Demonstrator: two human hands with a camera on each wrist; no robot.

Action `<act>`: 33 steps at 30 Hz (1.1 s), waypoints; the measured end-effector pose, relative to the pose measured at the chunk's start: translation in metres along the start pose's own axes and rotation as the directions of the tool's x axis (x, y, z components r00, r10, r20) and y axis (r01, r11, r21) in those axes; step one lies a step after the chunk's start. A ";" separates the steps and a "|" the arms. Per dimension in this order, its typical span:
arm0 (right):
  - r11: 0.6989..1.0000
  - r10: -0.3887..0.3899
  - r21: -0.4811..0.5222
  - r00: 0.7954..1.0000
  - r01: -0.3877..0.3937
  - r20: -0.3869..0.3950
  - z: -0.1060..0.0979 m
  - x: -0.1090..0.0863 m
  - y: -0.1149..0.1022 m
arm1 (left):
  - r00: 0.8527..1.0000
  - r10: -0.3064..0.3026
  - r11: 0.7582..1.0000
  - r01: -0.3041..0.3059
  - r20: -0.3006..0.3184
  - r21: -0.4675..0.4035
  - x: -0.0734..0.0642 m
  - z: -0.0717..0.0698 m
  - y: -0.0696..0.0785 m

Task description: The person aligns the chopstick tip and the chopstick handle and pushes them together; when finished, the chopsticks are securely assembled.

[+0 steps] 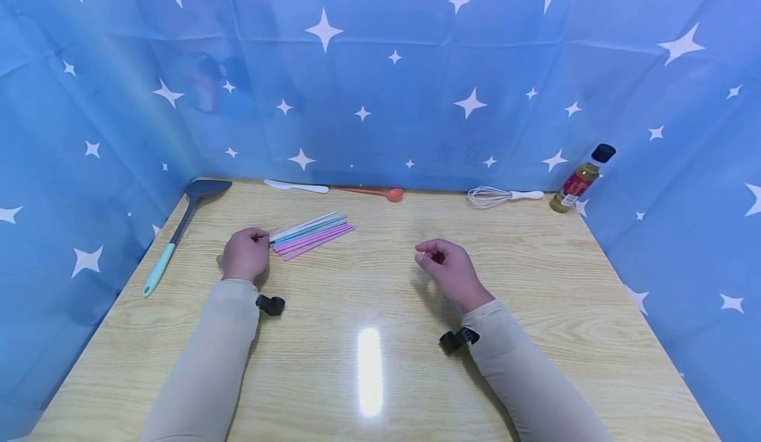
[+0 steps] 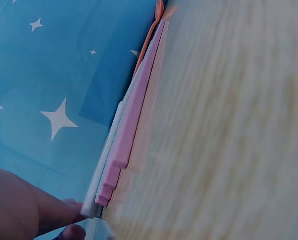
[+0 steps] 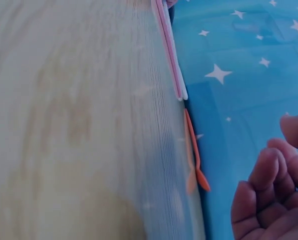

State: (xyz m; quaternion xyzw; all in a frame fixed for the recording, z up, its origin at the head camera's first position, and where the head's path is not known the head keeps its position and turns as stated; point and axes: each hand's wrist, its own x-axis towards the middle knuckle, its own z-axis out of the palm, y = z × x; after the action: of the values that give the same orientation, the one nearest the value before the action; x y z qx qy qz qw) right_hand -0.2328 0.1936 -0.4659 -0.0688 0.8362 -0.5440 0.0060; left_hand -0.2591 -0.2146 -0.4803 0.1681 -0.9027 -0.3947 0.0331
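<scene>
A row of chopsticks lies side by side left of the middle of the table, white, blue and pink ones. At their left end my left hand pinches the end of a white chopstick between thumb and fingertips. In the left wrist view the fingertips meet at that white end, beside the square ends of the pink chopsticks. My right hand hovers over the table right of the middle, fingers loosely bent and holding nothing; its palm side shows in the right wrist view.
Along the back edge lie a white knife, an orange-red spoon and a whisk. A bottle with a black cap stands at the back right corner. A spatula lies along the left edge. Blue star-patterned cloth surrounds the table.
</scene>
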 end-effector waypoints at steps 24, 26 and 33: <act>0.994 0.052 -0.103 0.996 -0.044 0.071 -0.010 0.003 0.005 | 0.995 0.077 0.992 -0.084 -0.069 -0.092 0.003 0.008 -0.002; 0.993 0.057 -0.108 0.994 -0.047 0.092 -0.013 0.007 0.003 | 0.993 0.097 0.990 -0.103 -0.065 -0.092 0.003 0.007 -0.001; 0.984 0.065 -0.173 0.989 -0.041 0.132 -0.033 0.007 0.005 | 0.983 0.172 0.982 -0.176 -0.063 -0.071 0.000 0.002 -0.001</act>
State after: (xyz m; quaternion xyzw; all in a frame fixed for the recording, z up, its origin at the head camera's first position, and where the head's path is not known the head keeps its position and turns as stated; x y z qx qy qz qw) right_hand -0.2434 0.2247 -0.4565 -0.0841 0.8788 -0.4642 0.0721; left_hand -0.2591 -0.2136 -0.4819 0.0983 -0.8969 -0.4195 0.0992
